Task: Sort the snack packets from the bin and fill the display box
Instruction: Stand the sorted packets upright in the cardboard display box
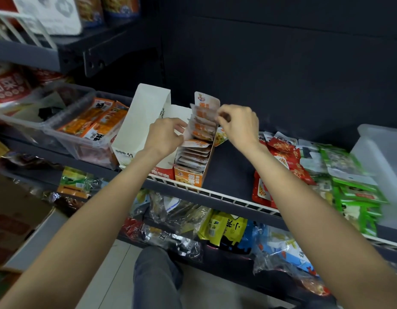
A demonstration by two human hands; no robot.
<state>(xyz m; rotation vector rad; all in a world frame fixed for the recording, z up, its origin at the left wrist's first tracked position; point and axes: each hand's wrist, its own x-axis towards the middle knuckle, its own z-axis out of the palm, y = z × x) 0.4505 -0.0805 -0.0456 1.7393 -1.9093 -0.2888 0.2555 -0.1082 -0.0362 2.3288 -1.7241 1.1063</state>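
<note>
An orange display box stands on the dark shelf, packed with a row of small orange-and-white snack packets. My left hand grips the left side of the row near its far end. My right hand pinches the top edges of the rearmost packets, which stand upright above the box. To the right lie loose red packets and green packets in piles on the shelf.
A tall white carton stands left of the display box. A clear plastic bin holds orange packs. A white bin sits far right. The lower shelf holds bagged snacks. The shelf has a white wire edge.
</note>
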